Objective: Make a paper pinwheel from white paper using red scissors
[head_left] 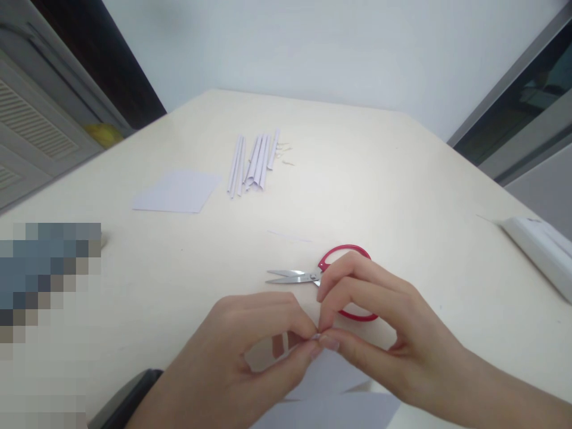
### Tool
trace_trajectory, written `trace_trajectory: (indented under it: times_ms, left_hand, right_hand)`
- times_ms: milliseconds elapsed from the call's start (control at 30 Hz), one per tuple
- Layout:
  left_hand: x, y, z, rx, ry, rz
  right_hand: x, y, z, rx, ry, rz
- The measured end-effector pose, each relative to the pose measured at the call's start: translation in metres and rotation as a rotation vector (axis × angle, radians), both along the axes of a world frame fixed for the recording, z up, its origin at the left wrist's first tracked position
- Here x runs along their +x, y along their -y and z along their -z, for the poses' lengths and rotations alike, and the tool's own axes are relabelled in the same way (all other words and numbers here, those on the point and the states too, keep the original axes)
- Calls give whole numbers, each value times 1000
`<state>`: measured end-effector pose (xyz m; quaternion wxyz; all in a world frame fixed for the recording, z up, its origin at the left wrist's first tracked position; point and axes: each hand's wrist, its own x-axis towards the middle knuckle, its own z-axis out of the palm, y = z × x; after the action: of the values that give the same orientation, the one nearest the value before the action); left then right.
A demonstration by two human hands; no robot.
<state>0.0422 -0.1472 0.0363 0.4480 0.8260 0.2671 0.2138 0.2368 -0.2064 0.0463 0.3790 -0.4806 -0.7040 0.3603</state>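
Note:
My left hand and my right hand meet near the table's front edge, fingertips pinched together on a white sheet of paper that lies under them. Both hands grip the paper's upper corner or edge. Just behind my right hand lie red-handled scissors, blades closed and pointing left, partly hidden by my fingers.
Further back on the cream table lie several rolled white paper tubes, small paper scraps and a flat white sheet. A white device sits at the right edge. A blurred patch covers the left.

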Motion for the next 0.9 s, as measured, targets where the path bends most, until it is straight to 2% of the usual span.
trace_trajectory:
  times_ms: [367, 667, 900]
  left_hand:
    - [-2, -5, -4, -109, -29, 29]
    - [2, -5, -3, -24, -6, 7]
    - [3, -2, 1, 38, -19, 4]
  right_hand:
    - [2, -4, -4, -169, -85, 51]
    - [2, -5, -3, -231, -122, 30]
    - [1, -5, -2, -246, -53, 35]
